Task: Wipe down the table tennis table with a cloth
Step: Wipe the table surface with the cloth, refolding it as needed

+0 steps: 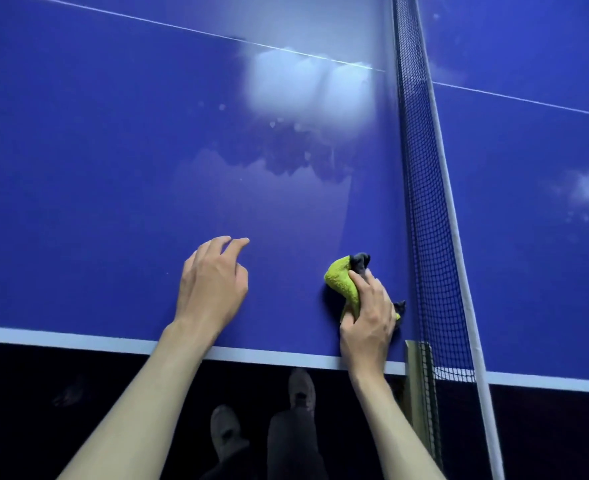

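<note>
The blue table tennis table (113, 168) fills the view, its white edge line running along the near side. My right hand (367, 317) grips a bunched yellow-green cloth (341, 282) with dark corners and holds it against the tabletop close to the near edge, just left of the net. My left hand (211, 285) hovers over or lightly touches the table to the left of the cloth, fingers loosely spread and holding nothing.
The black net (424, 202) with its white top band crosses the table on the right, fixed to a post (419, 375) at the near edge. A white centre line (182, 27) runs across the far part. My shoes (300, 389) show on the dark floor below.
</note>
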A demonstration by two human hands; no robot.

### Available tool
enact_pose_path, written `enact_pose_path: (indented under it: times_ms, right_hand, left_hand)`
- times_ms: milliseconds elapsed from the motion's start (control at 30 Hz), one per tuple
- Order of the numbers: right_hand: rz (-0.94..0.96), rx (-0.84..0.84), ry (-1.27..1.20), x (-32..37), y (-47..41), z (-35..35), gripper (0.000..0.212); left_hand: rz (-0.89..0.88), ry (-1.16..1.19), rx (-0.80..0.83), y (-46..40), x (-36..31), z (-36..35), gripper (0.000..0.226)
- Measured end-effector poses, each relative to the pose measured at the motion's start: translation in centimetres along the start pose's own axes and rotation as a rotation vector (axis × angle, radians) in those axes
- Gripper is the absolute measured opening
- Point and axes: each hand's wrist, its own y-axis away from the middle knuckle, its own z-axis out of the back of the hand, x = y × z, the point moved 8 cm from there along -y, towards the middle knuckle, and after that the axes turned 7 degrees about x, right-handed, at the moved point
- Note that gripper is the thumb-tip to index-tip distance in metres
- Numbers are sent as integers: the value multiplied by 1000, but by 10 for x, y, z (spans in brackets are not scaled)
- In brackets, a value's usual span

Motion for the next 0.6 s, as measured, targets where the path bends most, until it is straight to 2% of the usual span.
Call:
enact_pose_path:
  times_ms: [167,300,433,600]
  right_hand:
    - [23,31,42,-5,75,2,88]
    - [69,103,33,-16,92,6,94]
    - [61,128,15,-25,64,15,93]
    - [96,30,2,-25,-33,15,69]
  left_hand:
    - [13,11,7,13,-2,-13,48]
    - [5,18,18,19,-15,-24,47]
    - [3,25,12,26,-23,-26,47]
    - [14,-7,0,31,-26,-27,47]
